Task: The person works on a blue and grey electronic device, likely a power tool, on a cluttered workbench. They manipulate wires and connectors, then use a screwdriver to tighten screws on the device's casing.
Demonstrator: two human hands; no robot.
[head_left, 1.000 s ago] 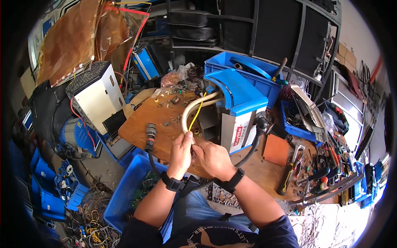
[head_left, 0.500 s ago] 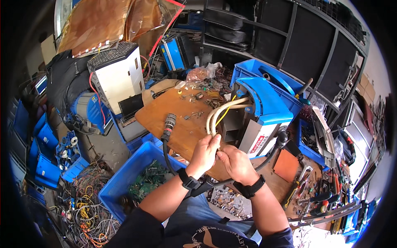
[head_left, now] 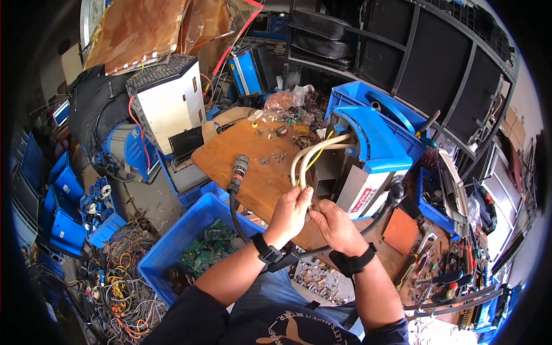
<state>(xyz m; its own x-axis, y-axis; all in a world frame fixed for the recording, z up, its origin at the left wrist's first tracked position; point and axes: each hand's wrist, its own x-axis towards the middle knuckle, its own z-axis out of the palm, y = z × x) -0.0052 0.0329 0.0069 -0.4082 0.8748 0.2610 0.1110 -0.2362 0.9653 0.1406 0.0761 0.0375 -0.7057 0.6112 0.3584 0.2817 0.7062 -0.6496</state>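
Observation:
Two thick cream cables arch out of a blue and grey metal machine housing on the wooden table. My left hand is closed round their lower part, below the bend. Close beside it, my right hand is pinched shut with its fingertips by the left hand's; what sits between them is too hidden to make out. A thin yellow wire runs alongside the cables. Left of my hands, a black cable with a round metal connector stands up by the table's edge.
A blue bin of green circuit boards stands below the table at the left. Hand tools and an orange-brown square plate lie at the right. Tangled wires cover the floor at lower left. Behind the housing stands another blue crate.
The whole view has shifted slightly. Both hands keep their places at the lower part of the cream cables, with the right fingers a little lower and farther right.

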